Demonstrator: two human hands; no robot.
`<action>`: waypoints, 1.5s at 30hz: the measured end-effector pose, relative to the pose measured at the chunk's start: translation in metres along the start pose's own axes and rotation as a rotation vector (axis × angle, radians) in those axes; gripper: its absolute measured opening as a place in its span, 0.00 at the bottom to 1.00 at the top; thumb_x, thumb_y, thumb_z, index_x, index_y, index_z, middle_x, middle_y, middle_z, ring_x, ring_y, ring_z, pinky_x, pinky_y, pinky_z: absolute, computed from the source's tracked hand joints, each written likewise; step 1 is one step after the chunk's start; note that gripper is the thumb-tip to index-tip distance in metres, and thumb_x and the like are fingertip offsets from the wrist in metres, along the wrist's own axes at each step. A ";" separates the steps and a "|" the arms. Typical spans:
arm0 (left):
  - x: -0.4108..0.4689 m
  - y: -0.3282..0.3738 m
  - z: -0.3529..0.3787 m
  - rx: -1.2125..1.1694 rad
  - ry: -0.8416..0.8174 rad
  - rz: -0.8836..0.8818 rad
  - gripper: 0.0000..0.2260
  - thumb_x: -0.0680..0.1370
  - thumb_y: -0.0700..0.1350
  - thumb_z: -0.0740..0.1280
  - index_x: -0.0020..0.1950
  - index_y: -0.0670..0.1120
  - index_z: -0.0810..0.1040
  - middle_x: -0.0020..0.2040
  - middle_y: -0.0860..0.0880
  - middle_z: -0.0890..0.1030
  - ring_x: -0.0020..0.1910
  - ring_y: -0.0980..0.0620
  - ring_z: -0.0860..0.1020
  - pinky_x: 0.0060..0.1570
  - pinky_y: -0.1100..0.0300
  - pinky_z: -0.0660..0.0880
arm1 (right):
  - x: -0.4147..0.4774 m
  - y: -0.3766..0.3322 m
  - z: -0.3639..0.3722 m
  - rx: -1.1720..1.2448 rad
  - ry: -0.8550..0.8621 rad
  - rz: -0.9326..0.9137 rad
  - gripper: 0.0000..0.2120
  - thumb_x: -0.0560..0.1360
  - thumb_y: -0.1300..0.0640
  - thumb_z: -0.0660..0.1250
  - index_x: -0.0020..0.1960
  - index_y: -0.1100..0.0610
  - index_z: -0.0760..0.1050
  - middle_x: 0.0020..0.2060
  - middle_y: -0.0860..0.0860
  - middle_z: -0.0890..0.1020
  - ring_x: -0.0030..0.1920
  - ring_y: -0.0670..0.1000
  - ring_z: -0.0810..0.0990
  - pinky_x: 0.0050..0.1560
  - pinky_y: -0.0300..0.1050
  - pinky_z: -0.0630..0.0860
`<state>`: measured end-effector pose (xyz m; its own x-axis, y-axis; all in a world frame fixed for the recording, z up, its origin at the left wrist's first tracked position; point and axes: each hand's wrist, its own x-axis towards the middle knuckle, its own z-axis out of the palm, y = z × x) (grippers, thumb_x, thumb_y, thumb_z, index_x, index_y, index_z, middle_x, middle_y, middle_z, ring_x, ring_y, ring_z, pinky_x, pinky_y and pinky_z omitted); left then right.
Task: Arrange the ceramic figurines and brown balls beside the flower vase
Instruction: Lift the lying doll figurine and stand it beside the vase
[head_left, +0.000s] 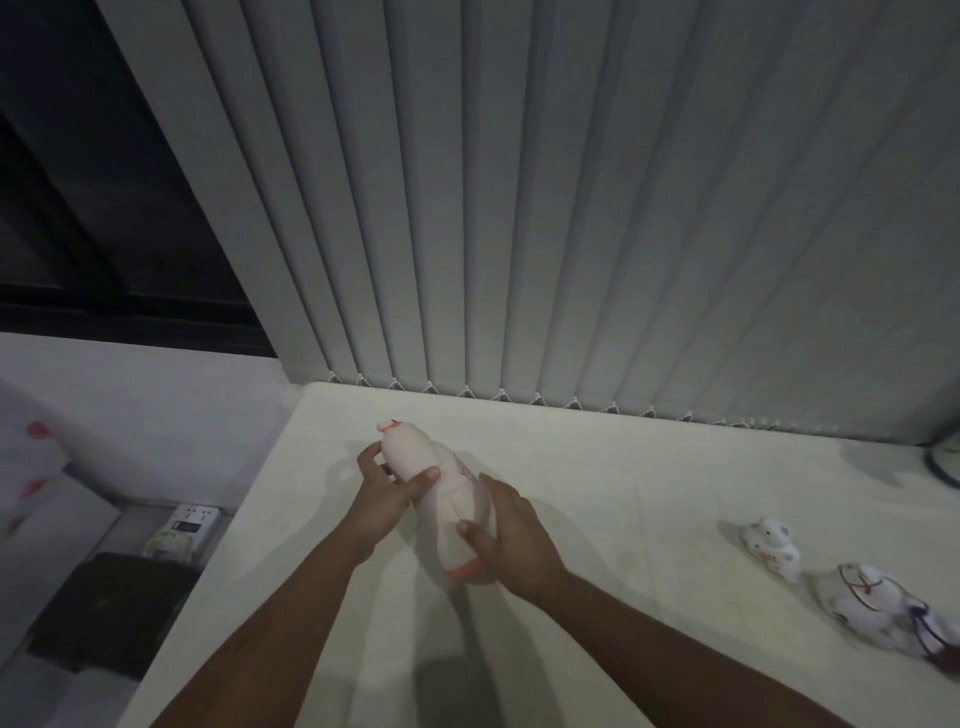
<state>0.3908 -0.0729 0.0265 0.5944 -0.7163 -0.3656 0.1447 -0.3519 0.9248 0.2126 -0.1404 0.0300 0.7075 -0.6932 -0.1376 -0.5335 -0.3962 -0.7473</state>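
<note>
A tall white ceramic duck figurine (441, 493) with an orange beak and orange feet leans tilted over the white table (623, 493). My left hand (387, 496) grips its neck from the left. My right hand (511, 540) holds its lower body near the feet. Two smaller white painted figurines lie at the right: a small one (772, 545) and a larger one (883, 608) near the table's right edge. No brown balls or flower vase are clearly in view.
Grey vertical blinds (571, 208) hang along the table's far edge. A round object (945, 462) is cut off at the far right. Left of the table, lower down, sit a white power strip (192, 525) and a dark box (111, 613).
</note>
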 end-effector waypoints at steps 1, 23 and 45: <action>-0.003 0.001 -0.002 0.003 -0.025 0.007 0.40 0.65 0.55 0.76 0.68 0.59 0.54 0.67 0.46 0.71 0.62 0.48 0.76 0.62 0.45 0.76 | 0.002 -0.004 -0.003 0.055 -0.023 0.037 0.33 0.72 0.45 0.66 0.73 0.55 0.61 0.70 0.51 0.69 0.69 0.53 0.67 0.68 0.48 0.65; -0.077 -0.010 -0.004 0.064 -0.071 0.133 0.45 0.70 0.49 0.76 0.75 0.63 0.48 0.62 0.53 0.73 0.58 0.53 0.76 0.51 0.59 0.77 | -0.046 -0.011 0.015 0.240 0.104 0.018 0.25 0.69 0.59 0.74 0.63 0.55 0.69 0.58 0.48 0.70 0.57 0.49 0.72 0.36 0.24 0.71; -0.088 0.010 0.046 0.069 -0.181 0.112 0.31 0.72 0.43 0.74 0.70 0.56 0.64 0.60 0.49 0.80 0.56 0.50 0.81 0.48 0.59 0.79 | -0.037 0.021 -0.052 0.472 -0.196 0.058 0.29 0.69 0.66 0.73 0.66 0.52 0.68 0.57 0.46 0.76 0.48 0.45 0.77 0.41 0.31 0.76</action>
<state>0.3034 -0.0414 0.0625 0.4510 -0.8477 -0.2795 0.0271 -0.3000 0.9536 0.1514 -0.1544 0.0535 0.7809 -0.5618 -0.2730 -0.3389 -0.0138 -0.9407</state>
